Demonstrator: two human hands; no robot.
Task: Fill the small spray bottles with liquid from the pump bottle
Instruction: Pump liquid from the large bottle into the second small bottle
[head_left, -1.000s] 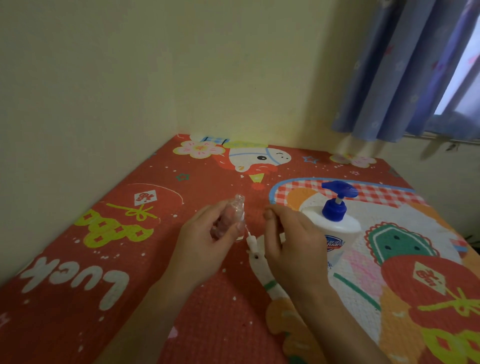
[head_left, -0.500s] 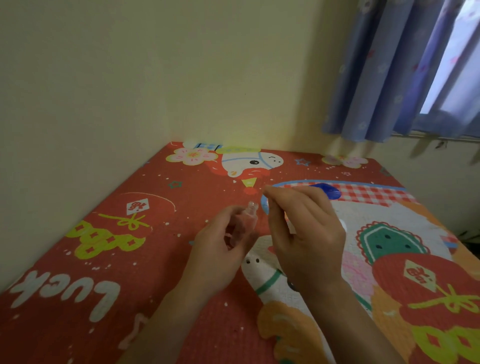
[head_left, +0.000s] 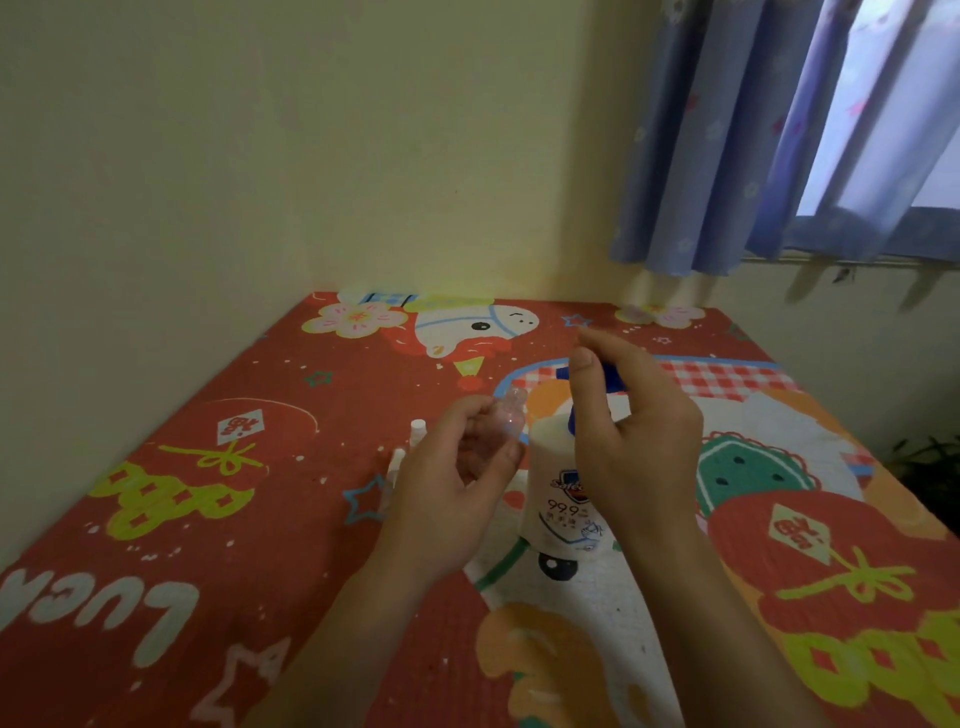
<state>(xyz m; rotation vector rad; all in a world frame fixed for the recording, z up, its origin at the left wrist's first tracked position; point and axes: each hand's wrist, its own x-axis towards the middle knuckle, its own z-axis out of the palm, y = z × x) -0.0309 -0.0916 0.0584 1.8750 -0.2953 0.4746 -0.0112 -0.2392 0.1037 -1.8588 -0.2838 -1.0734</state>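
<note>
My left hand (head_left: 452, 488) grips a small clear spray bottle (head_left: 508, 413) with no top on it, its open mouth tilted up to the right, toward the pump. The white pump bottle (head_left: 558, 499) stands upright on the mat, directly right of that hand. My right hand (head_left: 631, 431) lies over its blue pump head (head_left: 612, 378), fingers curled across the top and thumb raised on the near side. The nozzle tip is hidden behind my thumb. Two small white pieces (head_left: 417, 429), probably spray tops or other small bottles, show just beyond my left hand.
A red patterned mat (head_left: 208, 519) covers the table. The table sits in a corner, with a yellow wall (head_left: 260, 156) on the left and at the back. A blue curtain (head_left: 727, 130) hangs at the back right, with a plant (head_left: 930, 462) low beside the right edge.
My right hand has left the small bottle's mouth and now sits on the pump head. The small bottle has moved right, up to the pump.
</note>
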